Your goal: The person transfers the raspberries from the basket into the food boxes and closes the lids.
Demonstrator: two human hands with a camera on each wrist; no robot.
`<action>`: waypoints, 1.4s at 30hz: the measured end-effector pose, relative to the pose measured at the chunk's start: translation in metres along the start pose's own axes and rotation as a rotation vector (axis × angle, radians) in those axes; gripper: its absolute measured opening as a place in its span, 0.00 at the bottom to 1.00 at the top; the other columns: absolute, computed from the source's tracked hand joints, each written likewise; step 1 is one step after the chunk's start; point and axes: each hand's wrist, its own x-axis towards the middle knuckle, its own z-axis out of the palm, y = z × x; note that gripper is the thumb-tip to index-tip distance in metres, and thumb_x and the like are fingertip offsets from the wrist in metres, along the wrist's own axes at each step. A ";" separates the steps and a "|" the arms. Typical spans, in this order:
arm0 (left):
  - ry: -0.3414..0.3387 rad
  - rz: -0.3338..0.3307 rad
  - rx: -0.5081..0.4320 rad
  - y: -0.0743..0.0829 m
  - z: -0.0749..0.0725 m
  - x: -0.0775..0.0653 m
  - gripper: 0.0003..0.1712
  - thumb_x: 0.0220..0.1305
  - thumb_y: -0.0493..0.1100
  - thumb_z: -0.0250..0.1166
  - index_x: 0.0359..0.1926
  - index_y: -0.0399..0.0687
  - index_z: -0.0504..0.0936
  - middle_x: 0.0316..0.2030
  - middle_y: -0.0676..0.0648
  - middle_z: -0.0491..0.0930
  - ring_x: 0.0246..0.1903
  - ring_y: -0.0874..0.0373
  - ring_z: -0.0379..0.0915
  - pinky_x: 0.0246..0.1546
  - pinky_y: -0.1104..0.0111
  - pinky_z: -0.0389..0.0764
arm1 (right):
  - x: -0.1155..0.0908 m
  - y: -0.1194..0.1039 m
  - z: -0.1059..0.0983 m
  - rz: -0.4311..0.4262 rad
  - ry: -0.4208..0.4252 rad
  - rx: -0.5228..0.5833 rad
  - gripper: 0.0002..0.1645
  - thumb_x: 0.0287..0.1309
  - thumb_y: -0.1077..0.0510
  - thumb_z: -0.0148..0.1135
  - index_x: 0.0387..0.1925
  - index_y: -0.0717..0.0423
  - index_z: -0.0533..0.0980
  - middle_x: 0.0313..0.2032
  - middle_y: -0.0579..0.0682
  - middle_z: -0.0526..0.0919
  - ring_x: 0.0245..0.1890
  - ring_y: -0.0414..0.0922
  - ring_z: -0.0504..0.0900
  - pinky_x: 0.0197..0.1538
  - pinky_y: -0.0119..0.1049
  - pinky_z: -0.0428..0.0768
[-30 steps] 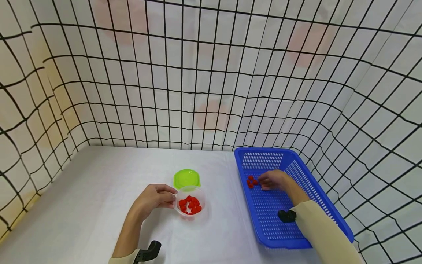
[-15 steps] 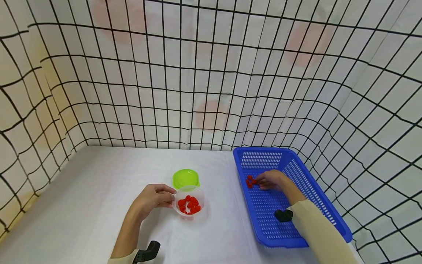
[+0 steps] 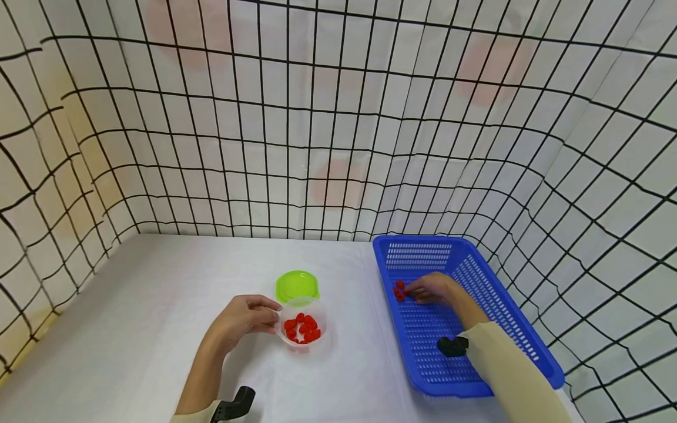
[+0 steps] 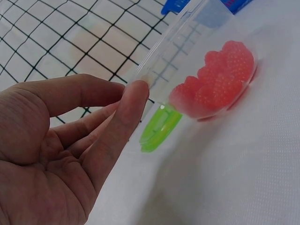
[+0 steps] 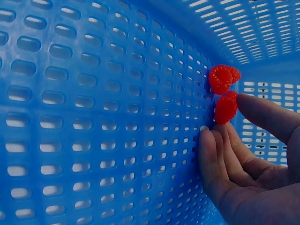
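My left hand (image 3: 245, 320) pinches the rim of a clear plastic tub (image 4: 176, 51) between thumb and fingers. Several red raspberries (image 4: 218, 77) lie in the bottom of the tub. Touching or just behind it in the head view is a green lid (image 3: 297, 285). Inside the blue basket (image 3: 388, 326), my right hand (image 3: 433, 288) reaches to the far left part of the floor. Its thumb and fingertips pinch a raspberry (image 5: 227, 108) in the right wrist view. Another raspberry (image 5: 221, 78) lies right beside that one, and others sit in the same small cluster.
The basket has raised, slotted walls and stands at the right of a white-covered table (image 3: 164, 317). A black net (image 3: 338, 147) hangs in front of white sheeting at the back and sides.
My right hand has moved slightly left to the raspberry cluster, and its fingertips have closed on one raspberry. My left hand keeps its hold on the tub.
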 end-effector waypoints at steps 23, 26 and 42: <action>-0.005 -0.016 -0.011 0.000 0.001 0.000 0.18 0.66 0.37 0.65 0.51 0.26 0.81 0.34 0.44 0.84 0.29 0.54 0.82 0.38 0.67 0.89 | 0.001 0.005 -0.002 -0.021 0.008 -0.018 0.17 0.64 0.62 0.64 0.50 0.70 0.80 0.45 0.61 0.85 0.39 0.48 0.84 0.45 0.38 0.88; 0.002 -0.012 -0.009 0.001 0.000 -0.001 0.18 0.65 0.37 0.65 0.51 0.26 0.81 0.34 0.44 0.84 0.28 0.54 0.82 0.38 0.66 0.89 | 0.000 0.002 -0.002 -0.014 0.003 -0.002 0.17 0.64 0.61 0.64 0.49 0.69 0.80 0.42 0.59 0.85 0.37 0.46 0.84 0.44 0.37 0.88; -0.008 -0.005 -0.022 -0.001 -0.001 0.000 0.19 0.65 0.37 0.65 0.51 0.25 0.80 0.34 0.44 0.84 0.28 0.55 0.83 0.38 0.67 0.89 | -0.001 -0.002 -0.004 -0.012 0.040 0.061 0.19 0.63 0.63 0.65 0.51 0.72 0.78 0.38 0.60 0.85 0.31 0.46 0.87 0.43 0.39 0.89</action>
